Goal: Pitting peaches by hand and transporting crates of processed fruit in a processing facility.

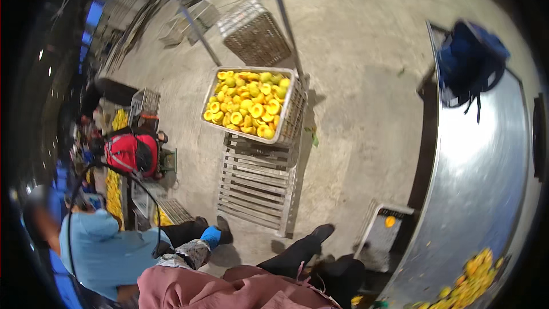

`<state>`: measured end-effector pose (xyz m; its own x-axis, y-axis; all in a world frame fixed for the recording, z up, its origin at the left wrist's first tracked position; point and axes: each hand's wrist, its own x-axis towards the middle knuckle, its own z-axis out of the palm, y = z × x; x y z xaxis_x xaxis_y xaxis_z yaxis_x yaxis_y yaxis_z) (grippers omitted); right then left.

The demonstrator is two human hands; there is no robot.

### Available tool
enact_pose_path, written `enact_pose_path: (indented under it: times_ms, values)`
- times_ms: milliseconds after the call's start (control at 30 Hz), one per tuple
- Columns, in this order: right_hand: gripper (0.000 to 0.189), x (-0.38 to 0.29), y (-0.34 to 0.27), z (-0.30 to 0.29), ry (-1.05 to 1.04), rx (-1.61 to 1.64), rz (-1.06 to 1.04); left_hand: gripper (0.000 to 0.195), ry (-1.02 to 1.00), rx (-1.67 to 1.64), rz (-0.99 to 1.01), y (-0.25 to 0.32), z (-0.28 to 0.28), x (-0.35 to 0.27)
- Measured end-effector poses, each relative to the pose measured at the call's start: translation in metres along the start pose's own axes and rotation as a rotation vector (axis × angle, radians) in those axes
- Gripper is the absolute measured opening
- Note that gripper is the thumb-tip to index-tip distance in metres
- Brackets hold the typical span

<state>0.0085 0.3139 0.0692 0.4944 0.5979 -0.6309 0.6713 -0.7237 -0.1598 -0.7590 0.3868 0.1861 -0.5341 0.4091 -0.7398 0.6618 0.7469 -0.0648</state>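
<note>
My left hand, in a blue glove and patterned sleeve, hangs low beside a dark shoe. Its fingers are too small and blurred to read, and I make out nothing held in it. My right hand is out of view. Before me stands a slatted platform trolley. On its far end, by the upright metal handle, rests a plastic crate heaped with halved yellow peaches, some with their hollow cut faces upward.
A metal table runs along the right, bearing a dark blue bag and yellow fruit. A crate lies low beside it. Another crate stands beyond the trolley. At left are a person in light blue and a red backpack.
</note>
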Motion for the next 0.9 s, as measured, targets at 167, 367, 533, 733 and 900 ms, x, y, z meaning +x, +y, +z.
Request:
enact_pose_path:
  times_ms: [167, 367, 533, 733, 900]
  values:
    - [0.053, 0.054, -0.157, -0.094, -0.133, 0.112, -0.201, 0.049, -0.072, -0.109, 0.052, 0.06, -0.013, -0.031]
    - [0.039, 0.155, -0.299, -0.219, -0.201, 0.297, -0.226, 0.058, 0.007, -0.417, 0.16, 0.271, -0.064, 0.003]
    - [0.03, 0.3, -0.423, -0.312, -0.259, 0.393, -0.326, 0.046, 0.318, -0.64, 0.26, 0.434, -0.132, 0.043]
    - [0.024, 0.417, -0.763, -0.464, -0.264, 0.557, -0.742, 0.06, 0.249, -1.035, 0.398, 0.683, -0.337, 0.074]
    - [0.026, 0.377, -1.131, -0.546, -0.473, 0.509, -1.013, 0.064, 0.403, -1.344, 0.45, 0.791, -0.465, 0.101]
